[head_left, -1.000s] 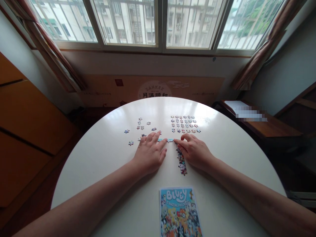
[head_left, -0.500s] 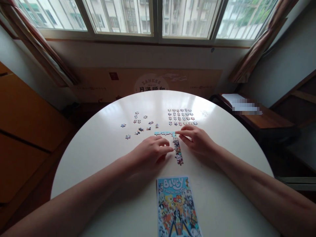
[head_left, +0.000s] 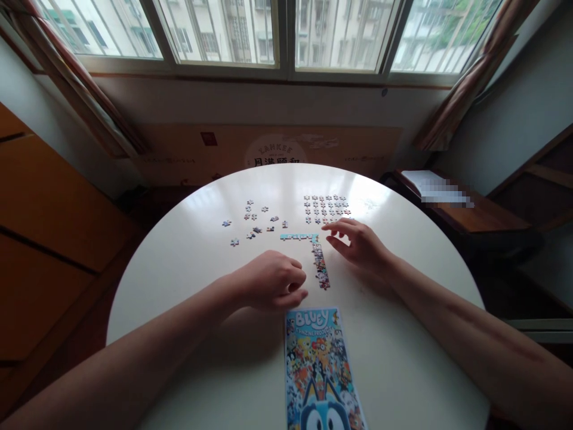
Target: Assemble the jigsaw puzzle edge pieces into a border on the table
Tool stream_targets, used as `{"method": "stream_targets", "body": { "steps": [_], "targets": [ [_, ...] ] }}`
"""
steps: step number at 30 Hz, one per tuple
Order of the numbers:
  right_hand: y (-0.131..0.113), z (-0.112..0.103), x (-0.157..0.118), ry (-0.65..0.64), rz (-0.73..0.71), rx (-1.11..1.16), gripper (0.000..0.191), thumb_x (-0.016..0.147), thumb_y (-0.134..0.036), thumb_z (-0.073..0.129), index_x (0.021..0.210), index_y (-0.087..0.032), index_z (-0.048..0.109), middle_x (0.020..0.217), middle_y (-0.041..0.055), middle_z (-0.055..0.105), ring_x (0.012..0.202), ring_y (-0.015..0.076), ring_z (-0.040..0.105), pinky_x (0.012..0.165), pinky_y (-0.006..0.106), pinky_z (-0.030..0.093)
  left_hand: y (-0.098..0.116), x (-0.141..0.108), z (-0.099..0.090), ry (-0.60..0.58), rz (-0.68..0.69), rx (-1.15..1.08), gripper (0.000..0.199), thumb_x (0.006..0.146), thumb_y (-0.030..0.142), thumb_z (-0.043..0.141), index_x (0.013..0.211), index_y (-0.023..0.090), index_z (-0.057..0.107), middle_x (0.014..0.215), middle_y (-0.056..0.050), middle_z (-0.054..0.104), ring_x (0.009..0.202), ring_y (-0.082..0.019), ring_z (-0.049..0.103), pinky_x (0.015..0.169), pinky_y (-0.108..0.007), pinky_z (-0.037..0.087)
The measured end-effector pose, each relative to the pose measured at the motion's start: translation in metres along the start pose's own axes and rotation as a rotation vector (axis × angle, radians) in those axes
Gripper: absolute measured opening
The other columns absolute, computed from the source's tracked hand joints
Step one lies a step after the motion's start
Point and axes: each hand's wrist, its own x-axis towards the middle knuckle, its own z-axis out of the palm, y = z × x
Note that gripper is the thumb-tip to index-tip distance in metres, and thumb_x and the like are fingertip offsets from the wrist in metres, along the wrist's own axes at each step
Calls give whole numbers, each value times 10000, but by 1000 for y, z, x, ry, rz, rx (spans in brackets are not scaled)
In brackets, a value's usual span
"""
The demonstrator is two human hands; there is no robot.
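Note:
My left hand (head_left: 274, 280) hovers with curled fingers between the joined strip and the top of the picture sheet; no piece shows in it. My right hand (head_left: 358, 243) has its fingers apart and holds nothing, just right of the strip's corner. Joined jigsaw pieces form a corner: a light blue top strip (head_left: 298, 237) and a colourful side strip (head_left: 321, 266) running down toward me. Below them lies the Bluey picture sheet (head_left: 319, 358). Behind my right hand, loose puzzle pieces (head_left: 323, 211) stand in rows. More scattered puzzle pieces (head_left: 256, 230) lie at the left.
Everything lies on a round white table (head_left: 179, 263). Beyond its far edge is a printed orange panel (head_left: 170, 146) below the window. A dark wooden side table (head_left: 474, 218) with papers stands at the right, and an orange cabinet (head_left: 49, 221) at the left.
My left hand has drawn back from the side strip toward the picture sheet, its fingers curling in. My right hand has lifted off the corner piece and moved slightly away.

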Motion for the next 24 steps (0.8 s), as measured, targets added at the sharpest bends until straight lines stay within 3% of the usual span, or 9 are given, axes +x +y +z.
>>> {"method": "stream_targets", "body": {
  "steps": [2,5,10,15,17,19,22,24],
  "targets": [
    [1,-1,0,-4,32,12,208,938,-258,591,1067,-204,745,882,46,710,738,154,621,672,297,494,5,1,1,-38,-2,-11,348,872,358,602,592,189,484,604,25,534,500,-100,400,498,-280,336],
    [3,-1,0,-50,63,9,193,933,-234,589,958,-198,777,844,38,714,679,138,602,657,286,480,10,3,4,-68,-5,-2,362,818,376,697,581,187,499,600,28,553,497,-98,394,490,-277,318],
    [2,4,-1,-102,126,-55,235,921,-209,586,1023,-247,794,925,36,730,748,153,644,694,290,486,11,3,3,-114,-19,-24,373,774,399,762,581,182,528,600,31,565,502,-96,413,492,-266,316],
    [2,6,-1,-138,117,-49,229,916,-223,599,1004,-276,803,915,25,724,747,151,652,687,288,480,10,2,1,-141,-30,18,347,834,373,686,599,181,519,614,21,558,516,-105,428,507,-265,338],
    [3,6,-1,-135,105,-31,234,917,-229,598,1023,-274,802,905,30,718,741,151,647,674,287,480,7,2,3,-86,-42,84,263,892,359,613,694,187,583,698,-5,599,580,-130,491,543,-275,379],
    [3,6,-1,-133,80,-4,250,918,-229,597,1061,-274,797,922,39,713,764,155,648,678,285,486,2,2,7,3,-52,144,183,929,350,563,918,197,663,844,-41,644,714,-172,564,617,-296,435],
    [3,7,-1,-151,37,24,277,921,-215,590,1098,-287,790,944,41,703,790,153,651,698,287,493,-6,3,11,64,-58,182,323,952,349,543,1244,239,623,996,-69,650,852,-213,588,707,-333,475],
    [3,7,0,-162,22,20,284,923,-209,590,1103,-300,790,939,37,698,785,148,649,701,289,491,-9,3,12,41,-50,192,350,961,361,533,1287,262,610,997,-69,641,846,-215,580,702,-337,473]
  ]
}}
